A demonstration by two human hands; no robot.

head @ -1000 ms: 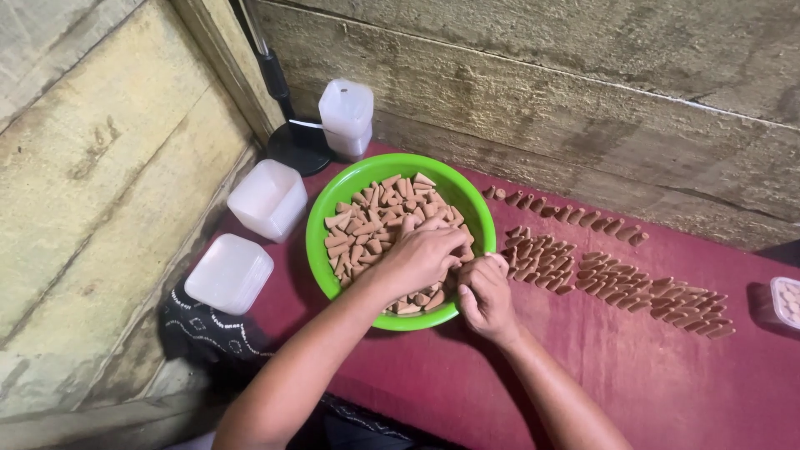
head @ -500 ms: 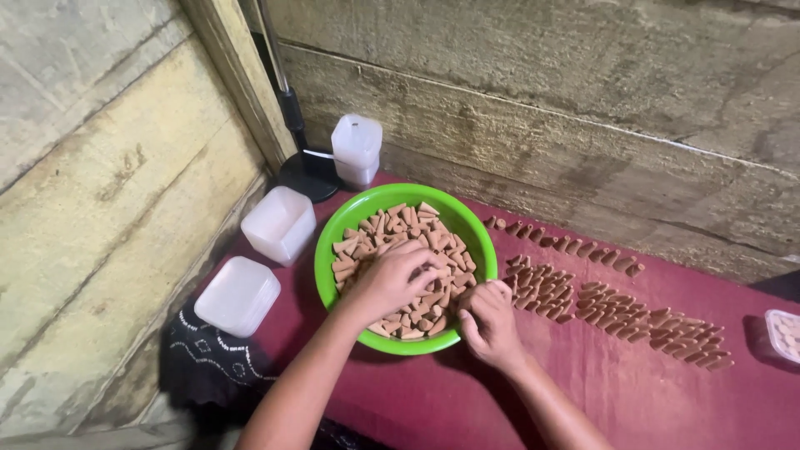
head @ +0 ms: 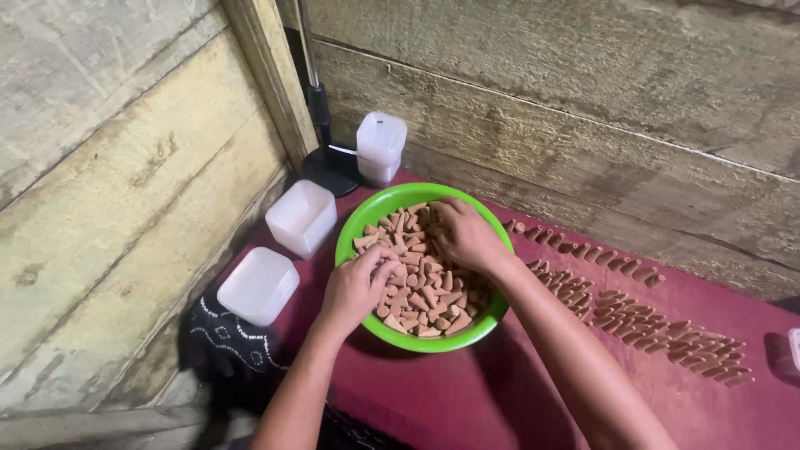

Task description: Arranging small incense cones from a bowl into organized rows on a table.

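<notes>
Head view: a person works over a green bowl (head: 360,229) set on a maroon cloth (head: 467,392) beside rough wooden walls.
Bowl: near the middle, heaped with small tan cone-shaped pieces (head: 421,292).
Left hand (head: 357,285): at the bowl's near-left rim, fingers curled down into the pieces; whether it pinches one cannot be told.
Right hand (head: 463,233): reaching to the bowl's far side, fingers bent onto the heap, its hold hidden.
Rows of cones (head: 658,325): laid out on the cloth to the right of the bowl.
Containers: three white plastic tubs (head: 302,217) stand left and far of the bowl.
Stand: a black round base (head: 329,171) in the far corner.
</notes>
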